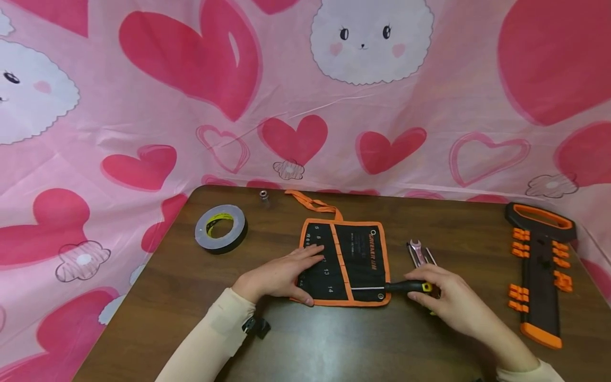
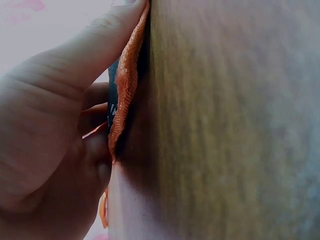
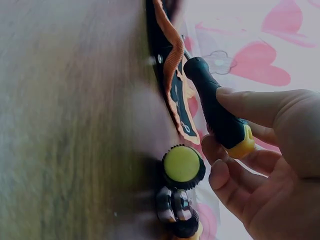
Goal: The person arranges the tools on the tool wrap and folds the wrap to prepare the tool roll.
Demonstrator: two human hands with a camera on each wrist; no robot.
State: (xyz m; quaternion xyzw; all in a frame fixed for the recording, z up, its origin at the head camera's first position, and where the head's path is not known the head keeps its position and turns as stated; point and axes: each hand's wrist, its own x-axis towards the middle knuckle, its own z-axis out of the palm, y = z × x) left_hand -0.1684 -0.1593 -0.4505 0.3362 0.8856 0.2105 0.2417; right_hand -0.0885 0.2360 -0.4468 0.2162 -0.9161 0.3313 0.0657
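A black tool pouch (image 1: 364, 249) with orange trim and printed size numbers lies flat on the table. My left hand (image 1: 286, 271) rests on its left part, fingers stretched over the pockets and thumb by the lower edge. In the left wrist view the thumb lies along the orange trim (image 2: 127, 80). Between thumb and fingers, my right hand (image 1: 451, 300) pinches the black and yellow handle of a screwdriver (image 3: 217, 107). The screwdriver's thin shaft points left, over the pouch's lower right part in the head view. An orange strap (image 1: 312, 203) trails from the pouch's top.
Behind the right hand lie a small wrench (image 1: 417, 249) and other tools. A lime-capped handle (image 3: 181, 164) stands out beneath that hand. Tape roll (image 1: 203, 241) and a metal socket (image 1: 263, 195) sit at the left; a black rack (image 1: 542, 286) with orange clips is far right.
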